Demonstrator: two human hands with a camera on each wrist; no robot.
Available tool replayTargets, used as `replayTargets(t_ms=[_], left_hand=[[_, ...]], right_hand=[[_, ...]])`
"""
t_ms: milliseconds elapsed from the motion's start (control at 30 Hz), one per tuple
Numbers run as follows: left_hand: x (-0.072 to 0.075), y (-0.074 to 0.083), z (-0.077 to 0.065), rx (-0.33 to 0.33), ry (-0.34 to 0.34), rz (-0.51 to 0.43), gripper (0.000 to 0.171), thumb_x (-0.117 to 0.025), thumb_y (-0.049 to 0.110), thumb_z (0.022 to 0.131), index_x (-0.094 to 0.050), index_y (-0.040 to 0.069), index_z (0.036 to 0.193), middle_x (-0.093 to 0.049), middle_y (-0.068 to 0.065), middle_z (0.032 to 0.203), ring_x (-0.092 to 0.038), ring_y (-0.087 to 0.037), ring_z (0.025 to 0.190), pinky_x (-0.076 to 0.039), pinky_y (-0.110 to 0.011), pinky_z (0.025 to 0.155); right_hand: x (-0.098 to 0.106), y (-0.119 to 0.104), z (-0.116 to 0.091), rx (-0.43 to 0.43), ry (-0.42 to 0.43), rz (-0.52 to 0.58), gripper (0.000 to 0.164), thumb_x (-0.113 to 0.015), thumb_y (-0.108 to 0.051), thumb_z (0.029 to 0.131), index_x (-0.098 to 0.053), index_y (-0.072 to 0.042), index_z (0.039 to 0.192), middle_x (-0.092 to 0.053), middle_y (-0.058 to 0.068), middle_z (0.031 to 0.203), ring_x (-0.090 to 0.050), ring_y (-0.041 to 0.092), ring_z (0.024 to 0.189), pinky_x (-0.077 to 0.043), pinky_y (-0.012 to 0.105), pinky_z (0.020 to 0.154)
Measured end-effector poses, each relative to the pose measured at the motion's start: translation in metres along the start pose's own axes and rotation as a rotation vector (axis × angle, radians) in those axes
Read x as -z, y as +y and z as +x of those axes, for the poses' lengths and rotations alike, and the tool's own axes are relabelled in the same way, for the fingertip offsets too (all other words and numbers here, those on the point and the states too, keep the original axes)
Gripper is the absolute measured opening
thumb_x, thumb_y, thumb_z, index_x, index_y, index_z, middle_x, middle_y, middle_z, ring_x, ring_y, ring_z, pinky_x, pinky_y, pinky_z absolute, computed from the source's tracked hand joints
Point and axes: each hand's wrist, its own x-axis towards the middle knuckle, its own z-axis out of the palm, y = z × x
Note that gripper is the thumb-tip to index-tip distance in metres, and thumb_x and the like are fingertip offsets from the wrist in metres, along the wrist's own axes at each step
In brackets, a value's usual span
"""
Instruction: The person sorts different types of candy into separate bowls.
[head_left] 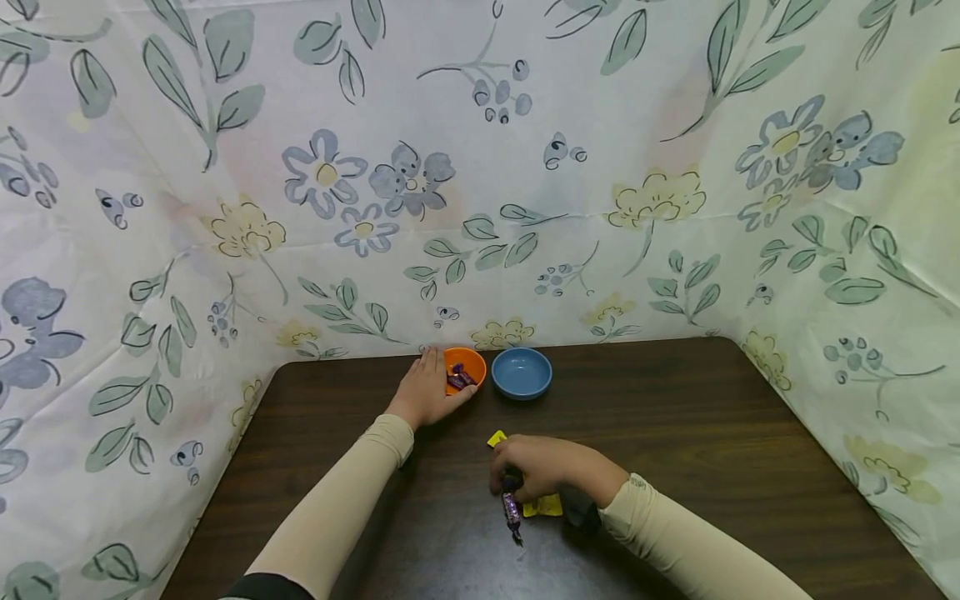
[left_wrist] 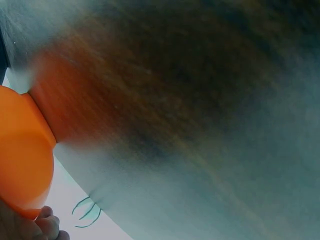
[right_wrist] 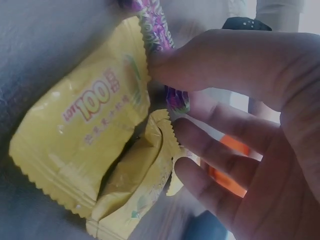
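Note:
My left hand [head_left: 429, 389] holds the orange bowl [head_left: 482, 367] at its left side, with the thumb along the near side. Several purple-wrapped candies [head_left: 461, 377] lie inside that bowl. In the left wrist view the orange bowl [left_wrist: 25, 150] is at the left edge and fingertips [left_wrist: 49, 225] show below it. Nearer the front, my right hand [head_left: 551, 467] pinches a purple twist-wrapped candy [head_left: 512, 510] between thumb and fingers. Yellow candy packets [right_wrist: 87, 117] lie just under and beside it; one yellow packet [head_left: 497, 438] shows beyond the knuckles.
A blue bowl [head_left: 522, 373] stands right of the orange one, close to the back edge of the dark wooden table [head_left: 675, 417]. Flowered cloth [head_left: 465, 167] hangs behind the table and along both sides. A black object [head_left: 581, 510] is partly hidden beneath the right wrist.

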Motion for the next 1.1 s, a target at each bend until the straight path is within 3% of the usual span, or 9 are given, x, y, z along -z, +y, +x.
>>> replayTargets(t_ms=[233, 600, 933, 1100], left_hand=[[0.001, 0.001, -0.001, 0.003, -0.001, 0.002, 0.113, -0.041, 0.081, 0.097, -0.023, -0.007, 0.165, -0.025, -0.029, 0.172, -0.028, -0.042, 0.161, -0.023, -0.053, 0.132], [0.000, 0.001, -0.001, 0.004, 0.003, 0.007, 0.112, -0.041, 0.081, 0.097, -0.023, -0.007, 0.165, -0.026, -0.029, 0.172, -0.029, -0.042, 0.161, -0.023, -0.053, 0.132], [-0.002, 0.000, 0.000, 0.006, 0.000, 0.014, 0.113, -0.040, 0.081, 0.097, -0.023, -0.008, 0.165, -0.026, -0.029, 0.172, -0.030, -0.043, 0.160, -0.024, -0.053, 0.132], [-0.002, 0.000, 0.001, 0.007, -0.006, 0.021, 0.114, -0.039, 0.082, 0.097, -0.022, -0.007, 0.165, -0.025, -0.029, 0.172, -0.030, -0.042, 0.160, -0.023, -0.052, 0.133]], right_hand=[[-0.003, -0.005, -0.002, -0.010, 0.004, -0.028, 0.025, -0.086, -0.009, 0.085, -0.082, -0.025, 0.103, -0.063, -0.013, 0.107, -0.055, 0.000, 0.096, -0.053, 0.021, 0.089], [-0.011, -0.010, -0.003, 0.086, 0.015, -0.097, 0.029, -0.086, -0.006, 0.083, -0.083, -0.029, 0.100, -0.063, -0.017, 0.109, -0.055, -0.003, 0.103, -0.052, 0.018, 0.092], [-0.014, -0.012, -0.003, 0.112, 0.007, -0.100, 0.024, -0.085, -0.007, 0.082, -0.080, -0.028, 0.091, -0.062, -0.019, 0.097, -0.053, -0.006, 0.088, -0.047, 0.012, 0.074], [-0.014, -0.012, -0.003, 0.118, 0.016, -0.074, 0.018, -0.082, -0.009, 0.086, -0.080, -0.025, 0.094, -0.065, -0.017, 0.097, -0.057, -0.007, 0.086, -0.048, 0.011, 0.074]])
